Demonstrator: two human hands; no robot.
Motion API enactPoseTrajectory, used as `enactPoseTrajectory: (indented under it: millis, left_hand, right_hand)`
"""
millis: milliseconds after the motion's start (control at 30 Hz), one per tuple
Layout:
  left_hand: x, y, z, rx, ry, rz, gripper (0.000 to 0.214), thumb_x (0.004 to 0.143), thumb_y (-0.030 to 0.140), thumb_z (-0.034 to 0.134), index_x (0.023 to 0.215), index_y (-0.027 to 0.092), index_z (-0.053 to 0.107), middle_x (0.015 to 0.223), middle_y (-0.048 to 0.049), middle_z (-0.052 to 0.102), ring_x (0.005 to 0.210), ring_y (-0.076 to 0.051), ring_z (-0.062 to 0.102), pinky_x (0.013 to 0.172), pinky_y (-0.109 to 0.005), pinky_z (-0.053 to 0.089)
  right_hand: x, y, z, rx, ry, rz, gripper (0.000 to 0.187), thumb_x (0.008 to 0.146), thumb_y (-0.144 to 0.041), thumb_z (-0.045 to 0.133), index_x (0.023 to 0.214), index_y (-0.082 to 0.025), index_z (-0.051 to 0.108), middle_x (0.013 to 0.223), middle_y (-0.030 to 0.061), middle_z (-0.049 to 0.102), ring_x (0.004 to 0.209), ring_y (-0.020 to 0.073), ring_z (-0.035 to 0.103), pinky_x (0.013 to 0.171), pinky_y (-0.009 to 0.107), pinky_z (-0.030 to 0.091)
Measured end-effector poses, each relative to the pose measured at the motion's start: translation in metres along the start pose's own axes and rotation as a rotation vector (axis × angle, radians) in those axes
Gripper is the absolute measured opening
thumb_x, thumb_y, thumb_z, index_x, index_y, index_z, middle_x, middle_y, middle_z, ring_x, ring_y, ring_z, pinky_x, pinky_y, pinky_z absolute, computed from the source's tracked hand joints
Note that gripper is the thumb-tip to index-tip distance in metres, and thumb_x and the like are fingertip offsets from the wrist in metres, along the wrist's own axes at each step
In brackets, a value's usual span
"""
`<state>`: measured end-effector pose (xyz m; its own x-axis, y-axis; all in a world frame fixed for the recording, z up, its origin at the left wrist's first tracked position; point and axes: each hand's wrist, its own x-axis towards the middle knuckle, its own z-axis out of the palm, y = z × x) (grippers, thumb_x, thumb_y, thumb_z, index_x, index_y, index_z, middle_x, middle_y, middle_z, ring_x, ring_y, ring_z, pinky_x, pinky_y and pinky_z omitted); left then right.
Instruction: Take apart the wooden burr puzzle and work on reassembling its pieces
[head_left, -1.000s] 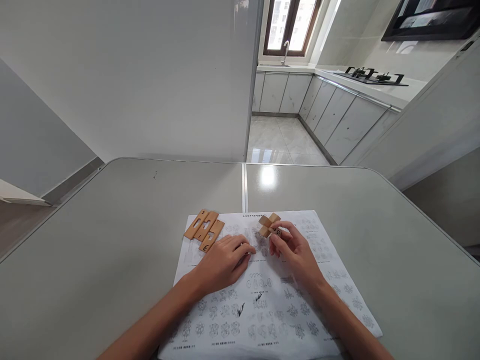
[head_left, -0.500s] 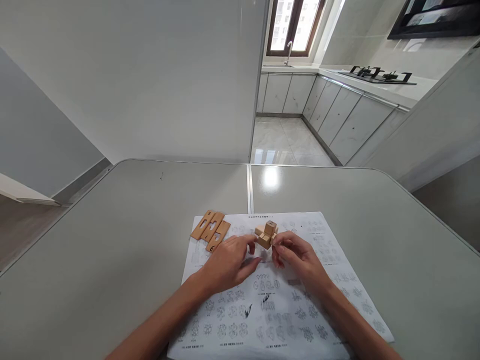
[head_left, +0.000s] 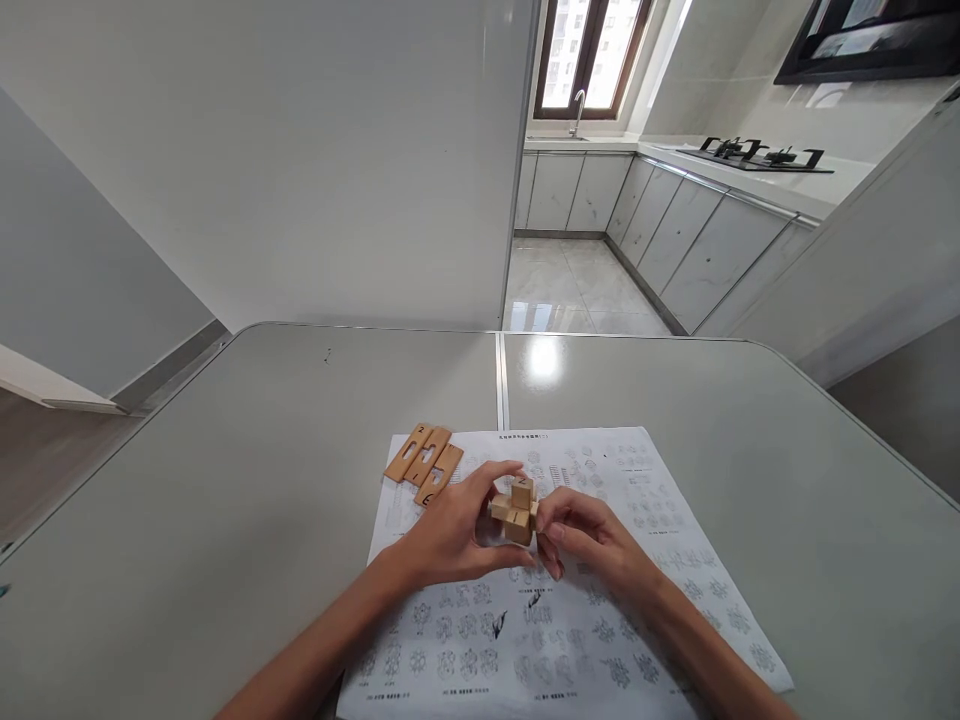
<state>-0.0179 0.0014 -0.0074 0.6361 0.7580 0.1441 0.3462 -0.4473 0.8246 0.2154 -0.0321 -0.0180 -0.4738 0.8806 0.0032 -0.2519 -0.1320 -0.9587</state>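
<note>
A small wooden interlocking block puzzle, made of light wooden pieces crossing each other, is held over the printed sheet. A digit shows on its upright piece. My right hand pinches the puzzle's right side between thumb and fingers. Around its left side curves my left hand, thumb and fingers wide apart; whether a fingertip touches the wood I cannot tell. Three flat wooden pieces with slots and numbers lie at the sheet's upper left, just beyond my left hand.
The sheet is covered with small line drawings of puzzle shapes and lies on a grey table with a seam down its middle. Past the table stand a white partition, kitchen cabinets and a gas hob.
The puzzle has come nearer to me and a little left, carried by my right hand. My left hand has spread its thumb and fingers around it.
</note>
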Motion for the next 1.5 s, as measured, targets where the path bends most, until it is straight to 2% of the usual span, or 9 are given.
enactPoseTrajectory:
  millis: [133,267,433,667,1033,1233,1367,1500]
  left_hand:
    - [0.000,0.001,-0.004,-0.006,0.001,0.030,0.082,0.078,0.055,0.087,0.147,0.025,0.052,0.119,-0.0090,0.072,0.097,-0.024,0.069,0.085,-0.036,0.057]
    - [0.000,-0.002,-0.003,-0.052,0.043,-0.021,0.075,0.077,0.050,0.088,0.140,0.025,0.058,0.119,-0.0087,0.072,0.096,-0.023,0.070,0.080,-0.033,0.058]
    - [0.001,-0.001,-0.001,-0.085,0.096,-0.071,0.076,0.075,0.049,0.091,0.139,0.025,0.057,0.111,-0.0070,0.073,0.092,-0.022,0.070,0.077,-0.033,0.059]
    - [0.002,0.001,-0.001,-0.055,0.090,-0.118,0.075,0.074,0.051,0.091,0.136,0.025,0.058,0.110,-0.0061,0.072,0.090,-0.021,0.069,0.076,-0.032,0.057]
    - [0.005,0.007,-0.005,-0.072,0.058,-0.131,0.065,0.075,0.053,0.089,0.126,0.022,0.063,0.098,-0.0029,0.071,0.081,-0.018,0.064,0.072,-0.028,0.054]
    - [0.002,0.004,-0.001,-0.070,0.082,-0.128,0.067,0.074,0.050,0.091,0.127,0.023,0.061,0.092,-0.0016,0.067,0.077,-0.017,0.063,0.067,-0.027,0.053]
    - [0.002,0.002,0.001,-0.067,0.120,-0.095,0.064,0.075,0.046,0.091,0.127,0.025,0.060,0.090,-0.0002,0.064,0.074,-0.016,0.061,0.066,-0.027,0.053]
    - [0.002,0.002,0.000,-0.085,0.096,-0.075,0.065,0.074,0.047,0.091,0.127,0.025,0.059,0.091,-0.0009,0.064,0.073,-0.016,0.059,0.066,-0.028,0.052]
  right_hand:
    - [0.000,-0.001,0.000,-0.003,-0.010,0.008,0.019,0.097,-0.043,0.070,0.092,-0.025,0.070,0.069,-0.0017,0.063,0.060,0.0162,0.060,0.064,0.032,0.049]
    - [-0.001,-0.002,0.001,-0.035,0.008,0.007,0.019,0.100,-0.045,0.066,0.106,-0.027,0.069,0.068,-0.0028,0.063,0.061,0.0161,0.059,0.066,0.033,0.050]
    - [0.000,0.000,0.001,-0.123,0.111,-0.009,0.030,0.099,-0.046,0.068,0.122,-0.028,0.064,0.072,-0.0046,0.057,0.063,0.0149,0.058,0.067,0.031,0.051]
    - [0.001,0.010,0.002,-0.349,0.263,-0.049,0.025,0.099,-0.046,0.068,0.110,-0.024,0.067,0.075,-0.0035,0.056,0.064,0.0146,0.057,0.063,0.029,0.048]
    - [-0.001,0.009,0.010,-0.663,0.322,-0.300,0.013,0.105,-0.033,0.059,0.108,-0.023,0.067,0.081,0.0007,0.066,0.072,0.0165,0.061,0.068,0.028,0.052]
    - [-0.001,0.010,0.013,-0.725,0.342,-0.331,0.010,0.105,-0.029,0.057,0.105,-0.022,0.064,0.081,0.0008,0.067,0.071,0.0165,0.062,0.067,0.028,0.052]
    - [-0.001,0.008,0.014,-0.720,0.319,-0.328,0.011,0.105,-0.030,0.055,0.108,-0.022,0.062,0.085,0.0022,0.066,0.075,0.0178,0.062,0.070,0.030,0.052]
    - [-0.002,0.007,0.016,-0.702,0.273,-0.319,0.012,0.107,-0.030,0.052,0.108,-0.022,0.061,0.090,0.0042,0.066,0.078,0.0190,0.062,0.071,0.032,0.052]
